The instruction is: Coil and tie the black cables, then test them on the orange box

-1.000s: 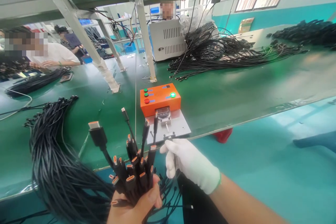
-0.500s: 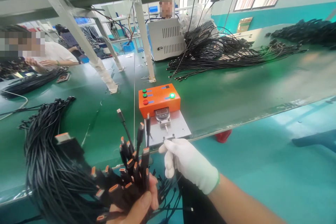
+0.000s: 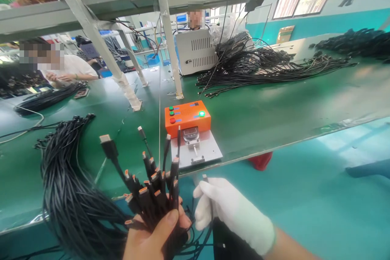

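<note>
My bare left hand [image 3: 152, 237] is closed round a bundle of black cables [image 3: 152, 189] whose orange-tipped plugs stick upward. My white-gloved right hand [image 3: 231, 213] pinches a single cable plug [image 3: 206, 179], held just below the table edge. An orange tester box [image 3: 187, 117] with a lit green lamp sits on the green table, with a small dial gauge [image 3: 191, 134] on its grey base plate [image 3: 210, 150] just beyond both hands.
A large heap of black cables [image 3: 65, 187] lies on the green table [image 3: 274, 109] at my left. More cables [image 3: 262, 65] pile at the back beside a white metal box [image 3: 195, 50]. Metal frame posts [image 3: 169, 40] rise behind the tester. Other people work at the far left.
My right hand has drawn back from the tester's base plate toward me with a cable plug. The left bundle has lifted slightly and its plugs stand up again.
</note>
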{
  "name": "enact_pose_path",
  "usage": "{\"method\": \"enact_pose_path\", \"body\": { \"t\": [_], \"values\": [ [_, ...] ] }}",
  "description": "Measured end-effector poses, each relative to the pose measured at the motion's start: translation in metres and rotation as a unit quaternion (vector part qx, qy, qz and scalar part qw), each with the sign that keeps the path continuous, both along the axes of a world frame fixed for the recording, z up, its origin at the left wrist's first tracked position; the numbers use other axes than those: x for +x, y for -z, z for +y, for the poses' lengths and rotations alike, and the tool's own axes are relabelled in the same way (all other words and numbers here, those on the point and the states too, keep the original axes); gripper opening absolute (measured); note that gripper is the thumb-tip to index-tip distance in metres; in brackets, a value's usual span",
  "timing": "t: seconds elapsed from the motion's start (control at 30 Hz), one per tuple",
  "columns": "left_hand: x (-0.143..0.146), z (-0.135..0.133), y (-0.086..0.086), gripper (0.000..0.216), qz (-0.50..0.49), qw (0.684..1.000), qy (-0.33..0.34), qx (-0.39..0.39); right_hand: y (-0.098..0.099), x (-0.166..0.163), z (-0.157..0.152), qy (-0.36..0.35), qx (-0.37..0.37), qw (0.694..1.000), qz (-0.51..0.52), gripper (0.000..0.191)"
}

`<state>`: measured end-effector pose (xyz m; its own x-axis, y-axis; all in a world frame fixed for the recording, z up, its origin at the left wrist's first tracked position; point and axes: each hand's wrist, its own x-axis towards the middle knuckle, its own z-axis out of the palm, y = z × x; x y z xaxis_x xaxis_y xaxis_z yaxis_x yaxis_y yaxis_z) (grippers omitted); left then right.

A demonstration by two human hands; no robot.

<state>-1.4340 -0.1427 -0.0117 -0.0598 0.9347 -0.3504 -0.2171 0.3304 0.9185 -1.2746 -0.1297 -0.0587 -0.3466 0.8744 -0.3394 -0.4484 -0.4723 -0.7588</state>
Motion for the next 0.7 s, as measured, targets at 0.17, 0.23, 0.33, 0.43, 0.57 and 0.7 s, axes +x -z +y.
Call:
{"method": "enact_pose_path", "body": {
  "t": [0.17, 0.23, 0.33, 0.43, 0.57, 0.7],
  "values": [
    [0.002, -0.006, 0.0, 0.026, 0.047, 0.998, 0.029, 0.041, -0.01, 0.02, -0.02, 0.2, 0.056, 0.89, -0.406, 0.054],
    [0.003, -0.008, 0.001, 0.026, 0.047, 0.997, 0.034, 0.044, -0.021, 0.024, -0.021, 0.28, 0.148, 0.817, -0.482, 0.056],
    [0.001, -0.009, 0.004, 0.024, 0.055, 0.996, 0.058, 0.047, -0.044, 0.017, -0.017, 0.264, 0.25, 0.838, -0.407, 0.037],
    [0.0, -0.008, 0.006, 0.025, 0.092, 0.987, 0.111, 0.073, -0.07, 0.003, -0.005, 0.249, 0.278, 0.894, -0.248, 0.033],
    [-0.001, -0.008, 0.009, 0.03, 0.089, 0.992, 0.077, 0.039, -0.081, -0.006, 0.01, 0.256, 0.205, 0.933, -0.149, 0.029],
    [-0.003, -0.009, 0.012, 0.032, 0.05, 0.998, -0.02, 0.035, -0.05, -0.004, 0.015, 0.105, 0.14, 0.985, 0.006, 0.035]
  ]
}}
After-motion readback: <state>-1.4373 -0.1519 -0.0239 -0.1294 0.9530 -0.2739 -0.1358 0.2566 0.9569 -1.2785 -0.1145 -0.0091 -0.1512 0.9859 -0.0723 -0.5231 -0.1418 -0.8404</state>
